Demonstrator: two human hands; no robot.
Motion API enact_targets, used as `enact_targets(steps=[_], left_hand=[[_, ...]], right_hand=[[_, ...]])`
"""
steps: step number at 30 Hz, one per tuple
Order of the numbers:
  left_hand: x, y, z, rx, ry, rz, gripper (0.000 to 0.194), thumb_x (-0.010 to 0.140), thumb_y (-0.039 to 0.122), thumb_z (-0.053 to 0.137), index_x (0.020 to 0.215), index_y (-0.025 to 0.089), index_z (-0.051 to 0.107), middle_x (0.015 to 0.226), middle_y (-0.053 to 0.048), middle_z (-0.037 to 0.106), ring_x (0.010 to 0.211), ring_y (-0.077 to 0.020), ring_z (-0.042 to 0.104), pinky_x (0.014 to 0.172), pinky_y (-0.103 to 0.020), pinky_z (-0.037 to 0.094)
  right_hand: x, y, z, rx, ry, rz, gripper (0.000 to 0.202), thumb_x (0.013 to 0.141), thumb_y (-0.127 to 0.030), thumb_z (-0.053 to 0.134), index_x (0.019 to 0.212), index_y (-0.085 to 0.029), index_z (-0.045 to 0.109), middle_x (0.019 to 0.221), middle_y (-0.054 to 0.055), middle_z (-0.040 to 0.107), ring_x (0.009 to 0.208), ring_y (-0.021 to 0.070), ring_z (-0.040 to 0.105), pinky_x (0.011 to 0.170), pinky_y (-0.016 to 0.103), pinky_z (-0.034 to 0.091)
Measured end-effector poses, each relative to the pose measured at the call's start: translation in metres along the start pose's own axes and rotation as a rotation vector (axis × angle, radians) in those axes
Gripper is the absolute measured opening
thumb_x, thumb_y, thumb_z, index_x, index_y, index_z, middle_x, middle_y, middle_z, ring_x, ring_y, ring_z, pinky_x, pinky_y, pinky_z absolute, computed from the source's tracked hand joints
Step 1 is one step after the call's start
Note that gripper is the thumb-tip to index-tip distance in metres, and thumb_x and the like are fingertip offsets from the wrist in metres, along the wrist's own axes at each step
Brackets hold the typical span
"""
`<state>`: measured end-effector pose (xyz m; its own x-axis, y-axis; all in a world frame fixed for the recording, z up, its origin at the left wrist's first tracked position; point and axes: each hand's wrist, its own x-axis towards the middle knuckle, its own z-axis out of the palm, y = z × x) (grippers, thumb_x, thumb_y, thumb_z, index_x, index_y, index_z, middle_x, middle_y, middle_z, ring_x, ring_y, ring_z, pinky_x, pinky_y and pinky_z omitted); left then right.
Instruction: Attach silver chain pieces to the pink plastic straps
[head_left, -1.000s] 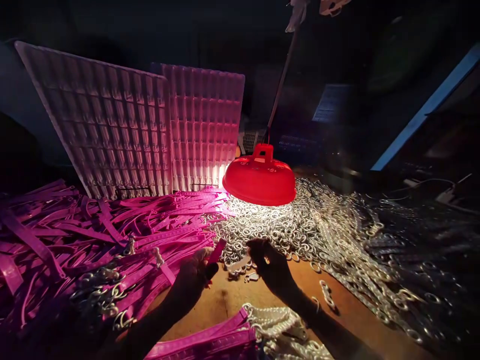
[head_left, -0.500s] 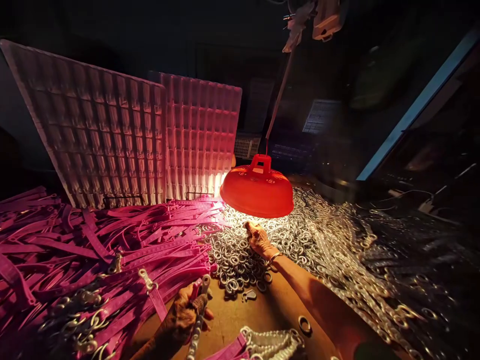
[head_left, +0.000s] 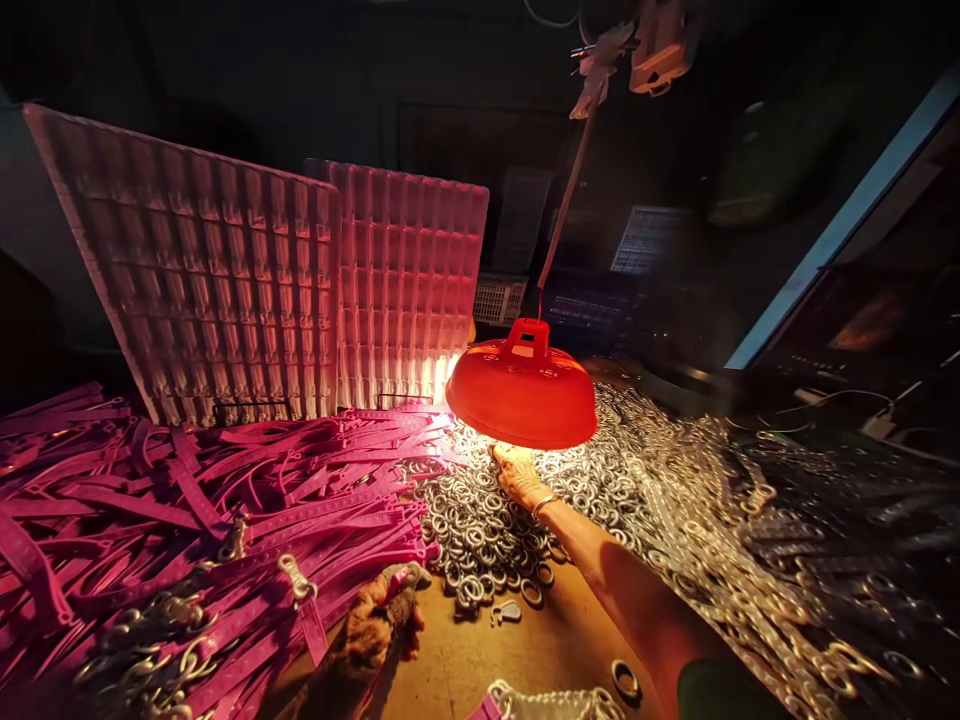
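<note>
My right hand (head_left: 519, 474) reaches under the red lamp shade (head_left: 525, 388), its fingers bunched over the pile of metal rings (head_left: 480, 530); what they hold, if anything, is hidden in the glare. Lower left, my left hand (head_left: 379, 620) is closed around the end of a magenta strap (head_left: 405, 578), beside the heap of magenta straps (head_left: 315, 540). A small metal clip (head_left: 505, 611) lies on the brown tabletop (head_left: 465, 660) between the hands. One loose ring (head_left: 625, 681) rests near my right forearm.
Two ribbed translucent panels (head_left: 217, 290) stand upright behind the straps. Metal chains (head_left: 720, 560) spread across the right side. More chain (head_left: 555, 703) lies at the bottom edge. The lamp hangs from a cord (head_left: 566, 200). Straps with metal clasps (head_left: 169, 640) lie at the lower left.
The view has shifted slightly, with the lamp and panels lower in the picture. My left hand has turned, and the metal chain seen at it before no longer shows. My right hand stays over the rings.
</note>
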<state>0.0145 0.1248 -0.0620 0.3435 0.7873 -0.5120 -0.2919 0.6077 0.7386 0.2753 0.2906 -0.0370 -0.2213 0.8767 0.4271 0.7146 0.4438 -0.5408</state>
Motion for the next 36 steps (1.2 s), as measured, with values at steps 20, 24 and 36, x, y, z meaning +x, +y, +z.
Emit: enact_targets(steps=[20, 24, 36], left_hand=[[-0.044, 0.008, 0.053, 0.392, -0.068, 0.289, 0.039, 0.074, 0.049, 0.057, 0.089, 0.013, 0.051, 0.056, 0.001, 0.058, 0.036, -0.0039, 0.038, 0.036, -0.018, 0.026], [-0.040, 0.002, 0.049, 0.384, -0.093, 0.253, 0.043, 0.067, 0.054, 0.061, 0.079, 0.012, 0.054, 0.054, 0.000, 0.059, 0.033, -0.0041, 0.039, 0.033, -0.017, 0.028], [-0.032, 0.002, 0.041, 0.619, 0.041, 0.510, 0.015, 0.067, 0.021, 0.050, 0.073, 0.016, 0.062, 0.055, -0.002, 0.054, 0.044, -0.0096, 0.047, 0.037, -0.018, 0.035]], right_hand=[[-0.107, -0.120, -0.004, 1.181, -0.771, 0.629, 0.047, 0.080, -0.064, 0.046, 0.079, -0.018, 0.052, 0.049, -0.007, 0.043, 0.042, 0.0066, 0.041, 0.043, 0.019, 0.034], [-0.106, -0.111, -0.003, 1.142, -0.810, 0.579, 0.049, 0.078, -0.065, 0.047, 0.082, -0.016, 0.053, 0.055, 0.000, 0.057, 0.046, 0.0102, 0.053, 0.042, 0.020, 0.037], [-0.124, -0.123, 0.019, 0.954, -0.272, 0.217, 0.017, 0.077, -0.031, 0.059, 0.085, -0.019, 0.050, 0.067, -0.003, 0.053, 0.052, 0.0081, 0.047, 0.047, 0.021, 0.041]])
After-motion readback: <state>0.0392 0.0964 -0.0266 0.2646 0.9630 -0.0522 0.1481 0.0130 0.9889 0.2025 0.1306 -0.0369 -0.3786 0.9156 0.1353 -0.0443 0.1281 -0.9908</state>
